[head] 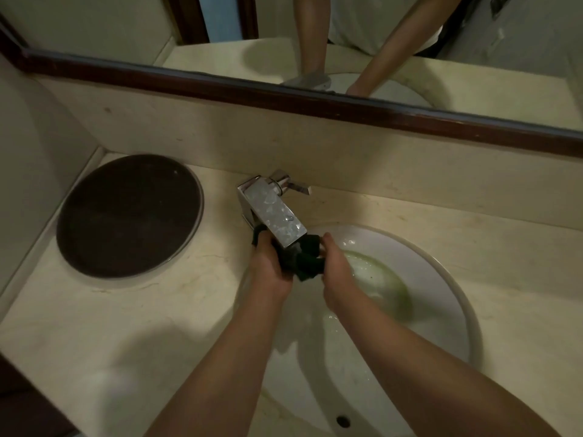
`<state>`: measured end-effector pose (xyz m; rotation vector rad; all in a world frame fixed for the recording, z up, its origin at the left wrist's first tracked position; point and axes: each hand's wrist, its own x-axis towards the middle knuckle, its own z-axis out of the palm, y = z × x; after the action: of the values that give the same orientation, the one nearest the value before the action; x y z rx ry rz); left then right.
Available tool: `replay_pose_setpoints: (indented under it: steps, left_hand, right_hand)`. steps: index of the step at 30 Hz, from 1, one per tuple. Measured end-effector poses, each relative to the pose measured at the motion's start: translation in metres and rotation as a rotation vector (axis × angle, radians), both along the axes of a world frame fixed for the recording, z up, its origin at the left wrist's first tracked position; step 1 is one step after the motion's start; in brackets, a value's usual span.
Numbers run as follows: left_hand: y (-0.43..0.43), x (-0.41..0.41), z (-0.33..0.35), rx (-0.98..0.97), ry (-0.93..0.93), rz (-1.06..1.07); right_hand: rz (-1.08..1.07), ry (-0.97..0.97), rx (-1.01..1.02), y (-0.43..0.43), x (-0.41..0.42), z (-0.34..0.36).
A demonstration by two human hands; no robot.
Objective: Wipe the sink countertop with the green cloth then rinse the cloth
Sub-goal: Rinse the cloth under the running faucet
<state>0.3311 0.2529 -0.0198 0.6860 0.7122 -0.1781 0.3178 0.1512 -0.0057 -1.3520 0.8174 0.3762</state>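
The green cloth (305,261) looks very dark and is bunched up right under the spout of the chrome faucet (273,212). My left hand (272,267) grips its left side and my right hand (337,275) grips its right side, both over the white sink basin (441,279). Greenish water pools in the basin (383,280) to the right of my hands. The beige stone countertop (132,323) surrounds the sink. Part of the cloth is hidden behind the spout and my fingers.
A round dark brown lid or tray (129,216) lies on the counter at the left. The faucet lever (298,186) points right near the backsplash. A wood-framed mirror (284,89) runs above. The overflow hole (343,421) sits at the basin's near edge.
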Motion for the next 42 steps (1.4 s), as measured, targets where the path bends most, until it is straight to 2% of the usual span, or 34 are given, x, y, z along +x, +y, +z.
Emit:
replay_pose_setpoints:
  steps: [2, 3, 4, 9, 12, 16, 19, 22, 26, 31, 34, 38, 42]
  left_hand:
    - [-0.003, -0.002, 0.0, -0.071, -0.007, -0.001]
    - [-0.006, -0.002, 0.002, -0.082, -0.008, 0.011]
    - [-0.007, -0.001, 0.002, -0.089, -0.003, 0.037]
    - [-0.013, 0.004, 0.005, -0.028, 0.022, 0.116]
    - [-0.013, 0.007, 0.01, -0.102, 0.023, 0.132]
    - [-0.013, 0.011, 0.009, -0.144, 0.048, 0.18]
    - [-0.015, 0.015, 0.007, -0.168, 0.048, 0.172]
    - [-0.016, 0.018, 0.009, -0.162, 0.039, 0.139]
    - [-0.022, 0.016, 0.017, -0.187, 0.075, 0.157]
    - [-0.015, 0.014, 0.019, -0.192, 0.002, 0.126]
    - [-0.011, 0.011, 0.018, -0.195, 0.01, 0.092]
    - [-0.008, 0.01, 0.019, -0.28, -0.031, 0.113]
    - [-0.009, 0.011, 0.021, -0.337, -0.001, 0.122]
  right_hand:
    - [-0.022, 0.093, 0.281, 0.004, -0.003, 0.0]
    - [-0.059, 0.082, 0.373, 0.009, -0.004, 0.0]
    - [-0.085, 0.07, 0.383, 0.015, -0.004, 0.002]
    - [-0.033, 0.042, 0.039, 0.029, 0.005, -0.003]
    - [0.056, 0.008, -0.213, 0.027, 0.007, -0.007]
    - [0.174, -0.066, -0.296, 0.021, 0.01, -0.006]
    - [0.326, -0.153, -0.473, 0.018, 0.015, -0.003]
    - [0.293, -0.152, -0.464, 0.015, 0.019, -0.008]
    - [0.014, -0.166, -0.307, 0.013, 0.015, -0.011]
    - [0.005, -0.392, -0.211, 0.018, -0.011, -0.011]
    - [-0.051, -0.475, -0.227, 0.028, -0.017, -0.018]
    - [-0.017, -0.441, -0.355, 0.034, -0.014, -0.022]
    - [-0.049, -0.262, -0.368, 0.034, -0.005, -0.019]
